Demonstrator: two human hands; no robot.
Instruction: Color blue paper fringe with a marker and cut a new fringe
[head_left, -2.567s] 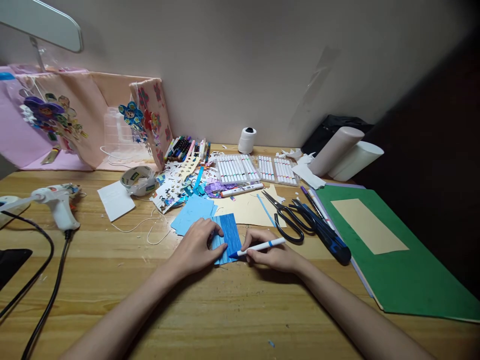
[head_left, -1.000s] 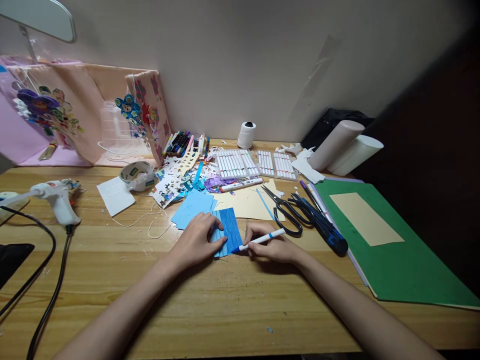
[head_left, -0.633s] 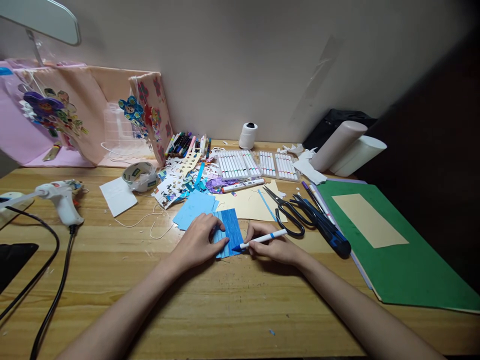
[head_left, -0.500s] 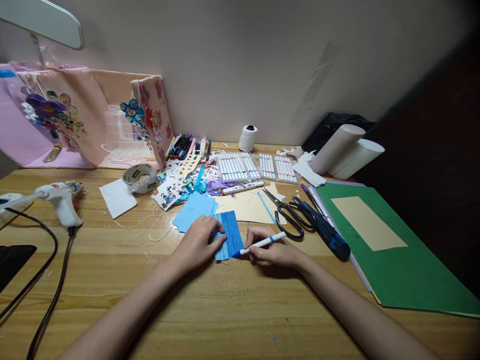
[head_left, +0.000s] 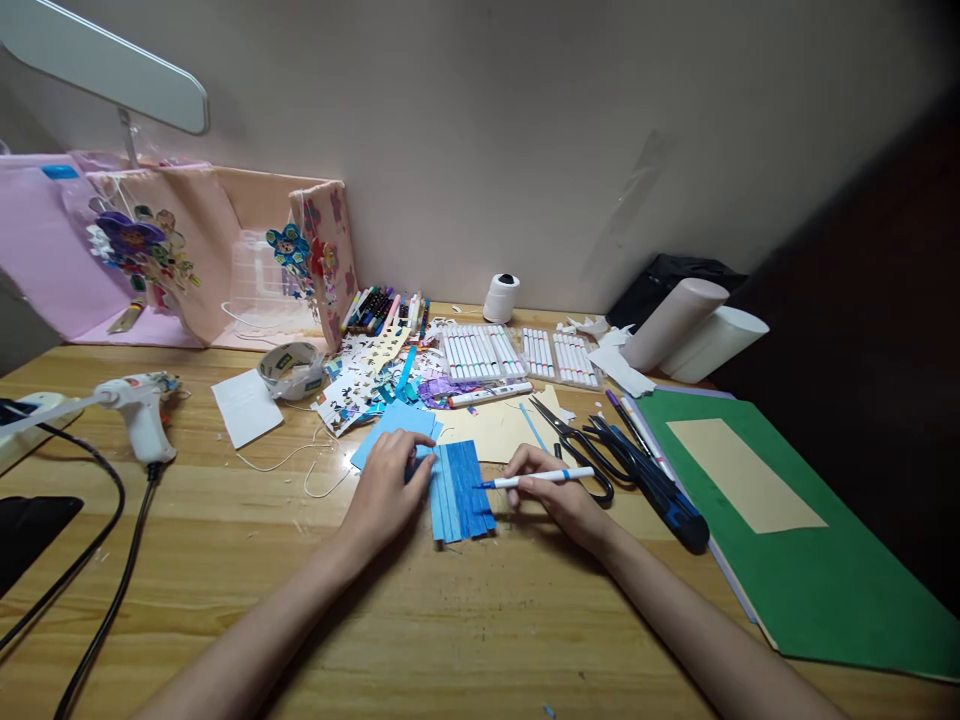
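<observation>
Head view shows the left hand (head_left: 386, 485) flat, fingers spread, pinning the blue paper (head_left: 461, 490) to the desk (head_left: 465, 620), its left edge hidden, while the right hand (head_left: 559, 495) pinches a pen (head_left: 536, 478), tip on paper.

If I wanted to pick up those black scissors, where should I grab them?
Probably by the looped handles at the near end of the scissors, coming from the front edge of the desk. The blades point away toward the wall, and the right hand lies just beside the loops.
</observation>
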